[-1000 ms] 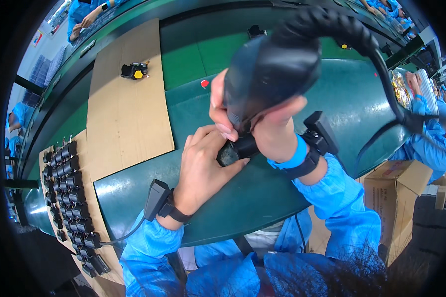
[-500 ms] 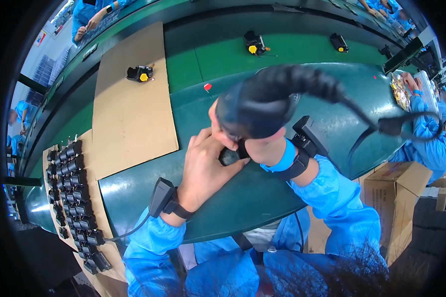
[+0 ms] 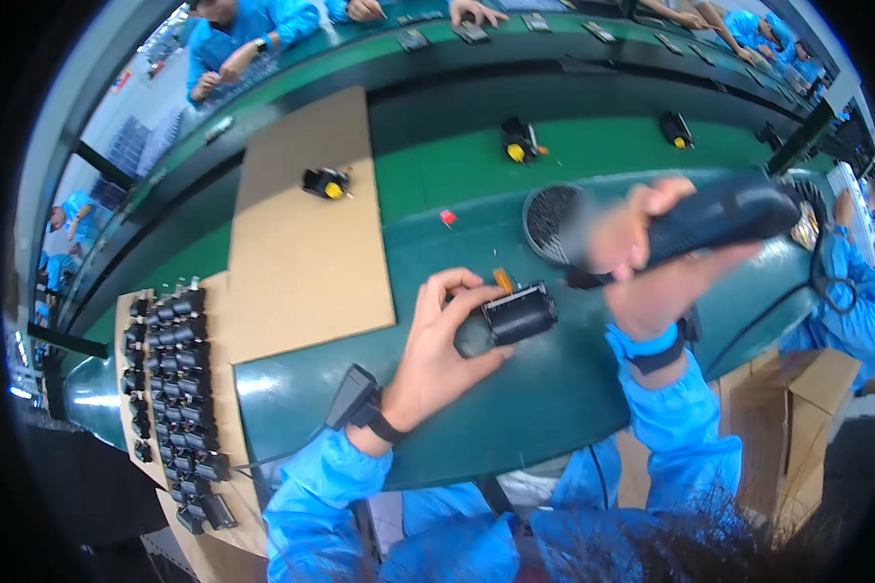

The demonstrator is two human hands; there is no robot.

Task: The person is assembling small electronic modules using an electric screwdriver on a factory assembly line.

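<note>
My left hand (image 3: 436, 355) rests low over the green table mat, with its thumb and fingers around one end of a small black housing (image 3: 520, 315). An orange ribbon tab (image 3: 502, 280) sticks up from the housing's far side. To the right, my raised right hand (image 3: 642, 296) is closed around a black corded electric screwdriver (image 3: 724, 222). The screwdriver lies nearly level, apart from the housing, its thick body pointing right. Motion smears the fingers of that hand. Just left of it stands a round black dish (image 3: 551, 223) full of small dark pieces.
Rows of black housings (image 3: 180, 389) stand on cardboard at the left. A cardboard sheet (image 3: 301, 282) bears another unit (image 3: 327, 183), and two more sit on the green strip beyond. A small red piece (image 3: 447, 218) lies on the mat. Co-workers sit across and at right.
My right hand has lifted the screwdriver off the housing, moved right and tipped it from upright to nearly level. The housing and the round dish now show. My left hand keeps its hold.
</note>
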